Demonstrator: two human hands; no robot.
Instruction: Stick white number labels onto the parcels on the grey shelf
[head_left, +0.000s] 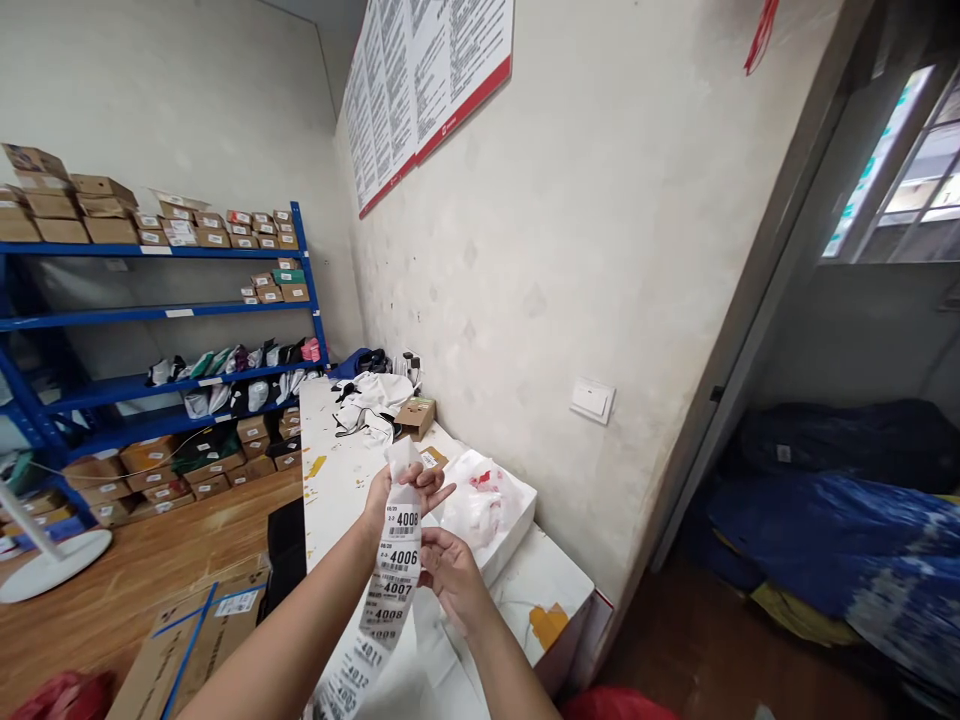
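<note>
ideally the label strip is kept taut, pinched by left hand and, seemingly, right hand.

We see a long white label strip, printed with barcodes and numbers, hanging at lower centre.

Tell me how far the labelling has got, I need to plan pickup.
Done: hard to judge; no stuck-on label shows from here. In hand: the left hand holds up a label strip numbered 4008, 4006, 4007 onward, and the right hand pinches its edge. Left: most of the strip hangs unpeeled, and a bagged white parcel waits on the table.
</note>
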